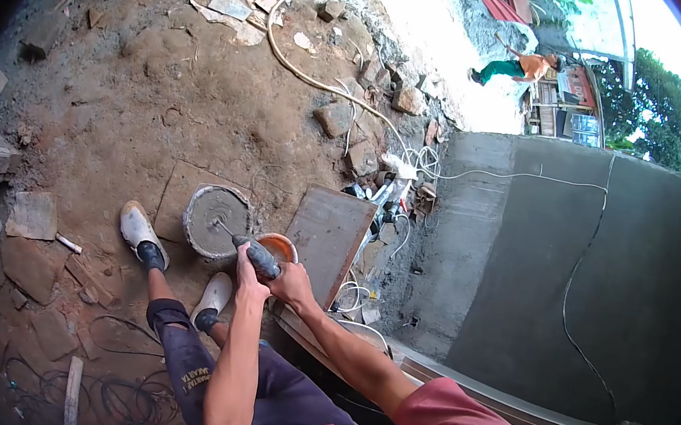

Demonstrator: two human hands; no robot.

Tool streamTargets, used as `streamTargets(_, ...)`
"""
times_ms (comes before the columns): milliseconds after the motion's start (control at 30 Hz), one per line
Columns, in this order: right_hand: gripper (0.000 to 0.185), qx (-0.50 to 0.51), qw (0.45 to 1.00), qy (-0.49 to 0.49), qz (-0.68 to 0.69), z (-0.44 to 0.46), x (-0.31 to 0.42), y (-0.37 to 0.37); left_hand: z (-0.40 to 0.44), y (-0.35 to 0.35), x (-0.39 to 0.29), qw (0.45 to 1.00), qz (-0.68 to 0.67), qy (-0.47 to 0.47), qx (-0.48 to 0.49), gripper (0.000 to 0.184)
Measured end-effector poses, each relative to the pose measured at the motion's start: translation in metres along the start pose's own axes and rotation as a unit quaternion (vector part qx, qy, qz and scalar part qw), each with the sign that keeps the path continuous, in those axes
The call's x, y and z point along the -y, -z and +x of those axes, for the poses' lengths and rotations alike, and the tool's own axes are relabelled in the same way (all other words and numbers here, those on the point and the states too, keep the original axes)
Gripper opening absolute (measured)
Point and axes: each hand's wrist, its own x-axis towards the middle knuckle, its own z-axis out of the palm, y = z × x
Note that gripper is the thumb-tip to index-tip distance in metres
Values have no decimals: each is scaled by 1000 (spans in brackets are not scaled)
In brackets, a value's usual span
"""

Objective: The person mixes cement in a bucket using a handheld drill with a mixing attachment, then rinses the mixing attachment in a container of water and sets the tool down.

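Observation:
Both hands are closed around a dark power mixer (pixel 262 260) near the middle of the view. My left hand (pixel 248 272) grips its body on the left side, and my right hand (pixel 291 281) holds its rear end. The mixer's thin shaft reaches into a round bucket (pixel 189 217) filled with wet grey mortar (pixel 219 209). An orange bucket (pixel 278 245) with a pale rim stands just beyond the mixer, partly hidden by it. A flat brown board (pixel 325 226) lies to the right of the buckets.
A hose (pixel 301 75) and loose stones (pixel 334 118) cross the dirt ground. Cables (pixel 138 399) lie tangled at lower left. A grey plastered wall (pixel 553 262) rises on the right, with a wire hanging along it. Another person (pixel 532 67) is at the upper right.

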Motion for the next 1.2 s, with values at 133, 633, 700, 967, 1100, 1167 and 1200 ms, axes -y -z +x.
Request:
streamTargets(133, 43, -20, 1000, 9, 10, 1, -6, -6, 21, 3, 7, 999, -10, 3, 35, 44)
streamTargets(633, 46, -54, 996, 64, 17, 4, -10, -12, 27, 3, 16, 995, -89, 25, -25, 67)
streamTargets(700, 46, -47, 997, 60, 13, 3, -8, -10, 28, 4, 16, 996, -83, 27, -35, 69)
streamTargets(967, 46, -40, 998, 53, 5, 4, -10, -12, 24, 3, 13, 997, -74, 22, -17, 72)
streamTargets(1100, 46, -37, 998, 41, -1, 2, -10, -10, 26, 3, 16, 996, -73, 38, -15, 63)
streamTargets(1167, 46, -39, 998, 41, 5, 1, -10, -11, 21, 3, 15, 997, -78, 28, -2, 60)
streamTargets(1200, 46, -40, 998, 43, 4, 1, -11, -11, 18, 2, 15, 997, -74, 30, -2, 58)
